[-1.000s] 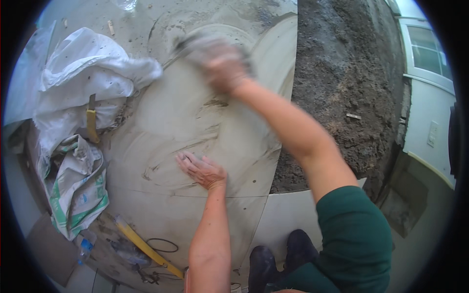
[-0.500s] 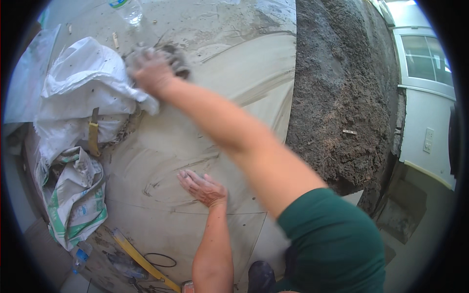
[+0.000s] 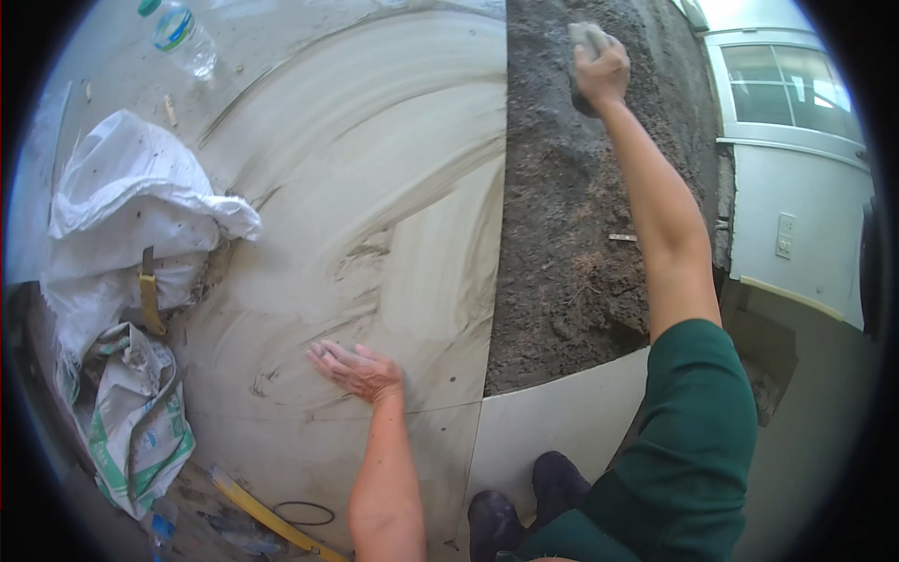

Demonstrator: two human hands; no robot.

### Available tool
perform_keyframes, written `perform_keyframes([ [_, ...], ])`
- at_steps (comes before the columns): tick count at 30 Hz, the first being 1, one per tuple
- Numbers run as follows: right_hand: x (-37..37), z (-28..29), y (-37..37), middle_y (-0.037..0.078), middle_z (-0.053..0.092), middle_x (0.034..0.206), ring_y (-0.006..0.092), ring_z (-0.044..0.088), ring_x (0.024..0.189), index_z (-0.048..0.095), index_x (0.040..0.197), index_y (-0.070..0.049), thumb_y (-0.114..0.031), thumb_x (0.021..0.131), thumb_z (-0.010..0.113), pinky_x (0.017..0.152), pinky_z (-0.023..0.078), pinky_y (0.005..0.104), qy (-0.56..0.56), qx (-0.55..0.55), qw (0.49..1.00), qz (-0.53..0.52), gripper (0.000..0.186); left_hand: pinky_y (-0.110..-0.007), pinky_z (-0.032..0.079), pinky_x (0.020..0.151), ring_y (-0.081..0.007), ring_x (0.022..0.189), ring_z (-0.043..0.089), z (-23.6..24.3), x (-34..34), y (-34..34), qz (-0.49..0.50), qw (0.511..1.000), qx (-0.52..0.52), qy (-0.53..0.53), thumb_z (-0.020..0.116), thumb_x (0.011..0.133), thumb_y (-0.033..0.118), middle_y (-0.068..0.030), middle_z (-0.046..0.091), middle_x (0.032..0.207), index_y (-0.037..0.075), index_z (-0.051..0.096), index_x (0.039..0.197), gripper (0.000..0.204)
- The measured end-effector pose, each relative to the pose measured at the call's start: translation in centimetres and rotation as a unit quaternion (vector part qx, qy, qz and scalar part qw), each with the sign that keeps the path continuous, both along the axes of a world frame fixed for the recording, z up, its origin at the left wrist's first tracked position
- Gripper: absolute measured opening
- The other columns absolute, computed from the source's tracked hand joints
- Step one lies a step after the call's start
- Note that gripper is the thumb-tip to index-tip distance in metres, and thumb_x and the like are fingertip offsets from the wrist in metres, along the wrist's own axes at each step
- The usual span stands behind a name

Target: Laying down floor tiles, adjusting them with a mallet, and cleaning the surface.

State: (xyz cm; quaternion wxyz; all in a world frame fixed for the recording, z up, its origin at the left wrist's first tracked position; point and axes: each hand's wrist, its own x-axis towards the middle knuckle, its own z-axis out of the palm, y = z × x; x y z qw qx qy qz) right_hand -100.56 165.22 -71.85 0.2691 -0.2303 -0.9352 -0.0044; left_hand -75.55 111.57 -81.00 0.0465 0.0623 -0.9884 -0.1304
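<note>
My right hand (image 3: 605, 67) stretches far out over the dark mortar bed (image 3: 581, 272). Its fingers wrap round a wet grey rag (image 3: 582, 96), mostly covered by the hand. Palm down, my left hand (image 3: 359, 372) rests on the large pale tile (image 3: 426, 281) with its fingers stretched out and nothing in them. Grey dust coats the fingertips. Curved, muddy wipe streaks sweep across the tile up to the edge where the mortar begins.
A white woven sack (image 3: 140, 192) and a crumpled green-and-white bag (image 3: 140, 412) lie at the left, with a yellow-handled tool (image 3: 150, 300) on them. Beyond stands a plastic bottle (image 3: 183, 37). A yellow bar (image 3: 267, 515) lies near; a white window (image 3: 791, 86) is at right.
My right hand has swept with the rag from beside the sack, across the tile, to above the mortar at right. Fresh arcs mark the tile. My left hand stays flat as the view shifts.
</note>
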Motion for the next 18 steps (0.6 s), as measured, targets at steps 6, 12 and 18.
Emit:
perform_keyframes([
  [6,-6.2,-3.4,-12.7,0.017,0.06,0.121,0.0357,0.057,0.115,0.068,0.115,-0.014,-0.022,0.092,0.058,0.103,0.046,0.0468,-0.041,0.069,0.965,0.248,0.027,-0.057,0.027,0.117,-0.0482,0.143,0.03,-0.4,0.3,0.0,-0.001,1.0,-0.019,-0.001,0.046,0.097,0.019,-0.0279,0.036,0.147,-0.01,0.028,0.148,0.061],
  [12,-15.7,-9.6,-28.2,0.015,0.059,0.133,0.0353,0.052,0.127,0.067,0.117,-0.015,-0.018,0.088,0.055,0.105,0.044,0.0542,-0.009,0.055,0.927,0.371,0.032,-0.058,0.028,0.116,-0.0492,0.142,0.03,-0.5,0.1,1.0,-0.017,1.0,-0.005,0.01,0.045,0.098,0.019,-0.0281,0.035,0.147,-0.009,0.027,0.149,0.061],
  [18,-20.1,-5.6,-19.3,0.011,0.047,0.151,0.0332,0.044,0.139,0.053,0.143,-0.021,-0.022,0.094,0.048,0.108,0.042,0.0526,-0.361,-0.175,0.909,0.115,0.049,-0.06,0.03,0.114,-0.0508,0.141,0.03,-1.5,0.8,-1.1,-0.031,0.999,0.008,0.025,0.044,0.099,0.019,-0.0284,0.036,0.146,-0.009,0.028,0.149,0.06],
])
